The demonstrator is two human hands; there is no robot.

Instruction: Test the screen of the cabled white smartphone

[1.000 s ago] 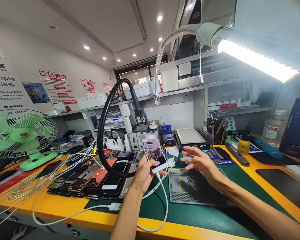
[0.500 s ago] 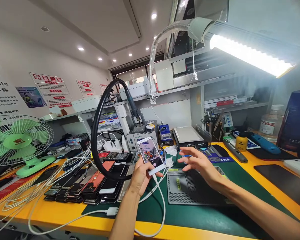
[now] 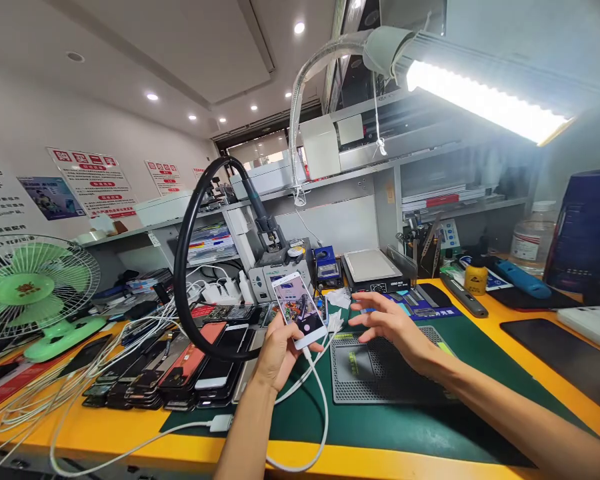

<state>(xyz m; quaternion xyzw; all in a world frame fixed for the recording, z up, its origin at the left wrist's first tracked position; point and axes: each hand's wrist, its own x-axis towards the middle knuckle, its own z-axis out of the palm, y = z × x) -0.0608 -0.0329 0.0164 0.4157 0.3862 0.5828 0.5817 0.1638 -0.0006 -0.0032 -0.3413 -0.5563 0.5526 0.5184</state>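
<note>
A white smartphone (image 3: pixel 300 312) rests tilted in my left hand (image 3: pixel 279 350), whose fingers and thumb wrap its lower part. Its lit screen shows a camera-like picture of the cluttered bench. From the phone's bottom end a white charging cable (image 3: pixel 325 407) loops down over the green mat (image 3: pixel 380 433). My right hand (image 3: pixel 390 327) hovers to the right of the phone, fingers spread and bent, touching nothing. Beneath it lies a grey perforated pad (image 3: pixel 350 387), partly covered by the hand and forearm.
Several stacked phones and screens (image 3: pixel 180 373) lie left, beside tangled white cables (image 3: pixel 115 353). A thick black hose (image 3: pixel 183 267) arches near my left hand. Behind are a grey hot-air station (image 3: pixel 263 280) and a flat heating plate (image 3: pixel 373 267). A green fan (image 3: pixel 30 293) stands far left; a lamp (image 3: pixel 490 100) hangs overhead.
The whole view has shifted slightly, moving the surroundings a little to the left. Both hands keep nearly the same pose, and the phone stays in my left hand.
</note>
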